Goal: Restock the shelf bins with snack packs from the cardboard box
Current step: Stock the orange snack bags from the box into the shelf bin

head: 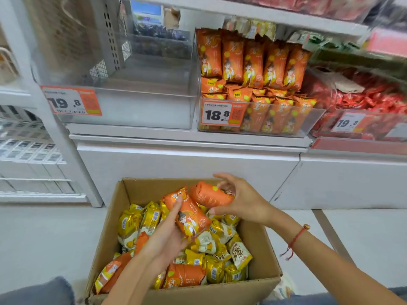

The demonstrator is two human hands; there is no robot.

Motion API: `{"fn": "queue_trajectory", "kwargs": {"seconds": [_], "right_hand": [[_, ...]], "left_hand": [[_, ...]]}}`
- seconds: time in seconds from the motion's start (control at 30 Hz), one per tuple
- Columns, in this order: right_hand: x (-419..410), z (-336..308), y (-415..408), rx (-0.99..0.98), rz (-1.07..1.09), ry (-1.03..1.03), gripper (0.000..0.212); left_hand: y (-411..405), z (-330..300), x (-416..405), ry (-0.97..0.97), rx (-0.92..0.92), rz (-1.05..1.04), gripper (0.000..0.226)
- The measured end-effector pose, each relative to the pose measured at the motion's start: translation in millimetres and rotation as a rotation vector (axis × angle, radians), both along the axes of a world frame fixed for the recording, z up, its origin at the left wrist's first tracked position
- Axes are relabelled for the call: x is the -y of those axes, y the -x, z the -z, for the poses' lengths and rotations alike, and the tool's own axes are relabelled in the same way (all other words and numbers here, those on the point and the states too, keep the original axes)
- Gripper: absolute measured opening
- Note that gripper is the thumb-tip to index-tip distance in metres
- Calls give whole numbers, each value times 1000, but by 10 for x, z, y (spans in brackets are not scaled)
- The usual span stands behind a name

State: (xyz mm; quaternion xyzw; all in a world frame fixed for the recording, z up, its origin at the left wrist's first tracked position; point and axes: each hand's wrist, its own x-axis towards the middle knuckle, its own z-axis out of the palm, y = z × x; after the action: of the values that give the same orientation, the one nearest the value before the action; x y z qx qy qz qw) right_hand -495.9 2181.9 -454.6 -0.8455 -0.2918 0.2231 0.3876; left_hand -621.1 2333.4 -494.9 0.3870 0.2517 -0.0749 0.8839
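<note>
A: Why two packs at once?

B: Saves a trip, probably. Left hand (167,236) curled under one orange pack (189,213), fingers up its side, lifted just above the box (185,289). Right hand (240,201) wrapped round a second orange pack (209,195), thumb below, fingers arched over the far end, also just above the box, touching the first or nearly so.

A: And why orange, not gold?

B: Matches the orange bin (259,119) up beyond the box, to the right, tagged 18.8. Already well stocked there: upright rows behind, flat ones in front. Gold packs (141,223) left lying in the box, mixed with more orange ones near its front edge.

A: Where would the gold go, then?

B: Hard to say. Clear bin (123,106) straight beyond the box, tagged 19.8, looking bare; maybe there. Red bin (361,124) further right of the box, blurred, full of red wrappers.

A: Why the box on the floor (44,238)?

B: Close under the shelf (189,139), open top towards the hands: short reach up. Sorting by colour apparently under way, much stock left inside.
</note>
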Motion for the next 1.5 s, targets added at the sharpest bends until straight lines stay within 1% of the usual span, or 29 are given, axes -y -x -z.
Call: {"fn": "queue_trajectory", "kwargs": {"seconds": [0.1, 0.23, 0.3, 0.37, 0.4, 0.43, 0.5, 0.57, 0.6, 0.63, 0.7, 0.73, 0.77, 0.83, 0.9, 0.93, 1.0, 1.03, 1.07, 1.1, 1.13, 1.17, 1.2, 1.23, 1.3, 1.33, 1.37, 1.43, 1.5], "right_hand": [[-114, -237, -22, 329, -67, -24, 64], [-136, -610, -155, 767, -142, 208, 62], [-117, -794, -226, 896, -159, 274, 60], [-70, -946, -276, 940, -106, 258, 57], [-47, -988, -290, 914, -78, 224, 56], [-30, -1024, -295, 841, -55, 165, 54], [16, -1137, -359, 636, 9, -26, 51], [55, -1257, -470, 438, 94, -182, 57], [61, -1328, -528, 358, 132, -221, 61], [53, -1405, -598, 303, 162, -241, 60], [9, -1580, -738, 220, 195, -269, 41], [-21, -1660, -808, 199, 208, -280, 35], [-50, -1721, -907, 215, 225, -278, 34], [-135, -1822, -1112, 293, 293, -247, 42], [-250, -1895, -1386, 300, 347, -197, 54], [-323, -1926, -1497, 254, 374, -162, 64], [-455, -1971, -1684, 50, 393, -136, 86], [-510, -1983, -1737, -55, 363, -161, 85], [-550, -1976, -1797, -113, 315, -184, 74], [-585, -1971, -1831, -134, 266, -187, 61], [-612, -1959, -1871, -116, 248, -167, 49], [-635, -1939, -1917, -72, 250, -156, 42], [-662, -1907, -1973, -7, 286, -158, 41], [-680, -1886, -1992, 50, 345, -174, 45], [-714, -1840, -1985, 167, 483, -183, 61], [-728, -1813, -1960, 231, 516, -158, 67], [-726, -1786, -1927, 278, 509, -132, 69], [-689, -1758, -1859, 257, 434, -119, 68], [-622, -1739, -1792, 198, 346, -135, 60]], "left_hand": [[-116, -289, -74, 74, 114, -52, 45], [-285, -624, -193, -23, 161, -32, 54], [-385, -783, -214, -87, 189, -16, 55], [-501, -946, -245, -158, 235, -18, 53], [-552, -1029, -264, -208, 251, -45, 50], [-611, -1081, -302, -268, 262, -68, 48], [-749, -1256, -370, -401, 302, -62, 52], [-881, -1436, -430, -580, 364, -10, 60], [-944, -1534, -451, -666, 396, 6, 59], [-1035, -1612, -490, -731, 425, 2, 56], [-1208, -1782, -557, -794, 462, -41, 50], [-1297, -1867, -583, -818, 479, -63, 49], [-1406, -1932, -620, -852, 496, -86, 48], [-1591, -2079, -654, -928, 527, -111, 45], [-1770, -2194, -681, -1027, 553, -125, 41], [-1851, -2242, -685, -1081, 551, -134, 41], [-2040, -2259, -719, -1221, 520, -151, 42], [-2139, -2239, -745, -1294, 486, -163, 46], [-2223, -2209, -773, -1364, 449, -183, 57], [-2295, -2174, -796, -1421, 405, -200, 68], [-2348, -2146, -812, -1455, 374, -219, 75], [-2395, -2129, -820, -1476, 358, -237, 74], [-2439, -2115, -828, -1494, 348, -255, 69], [-2465, -2118, -821, -1507, 349, -268, 64], [-2528, -2094, -809, -1542, 378, -283, 59], [-2538, -2074, -790, -1595, 377, -286, 58], [-2542, -2044, -778, -1687, 354, -283, 59], [-2530, -1973, -806, -1897, 277, -278, 63], [-2488, -1925, -883, -1980, 269, -327, 70]]}}
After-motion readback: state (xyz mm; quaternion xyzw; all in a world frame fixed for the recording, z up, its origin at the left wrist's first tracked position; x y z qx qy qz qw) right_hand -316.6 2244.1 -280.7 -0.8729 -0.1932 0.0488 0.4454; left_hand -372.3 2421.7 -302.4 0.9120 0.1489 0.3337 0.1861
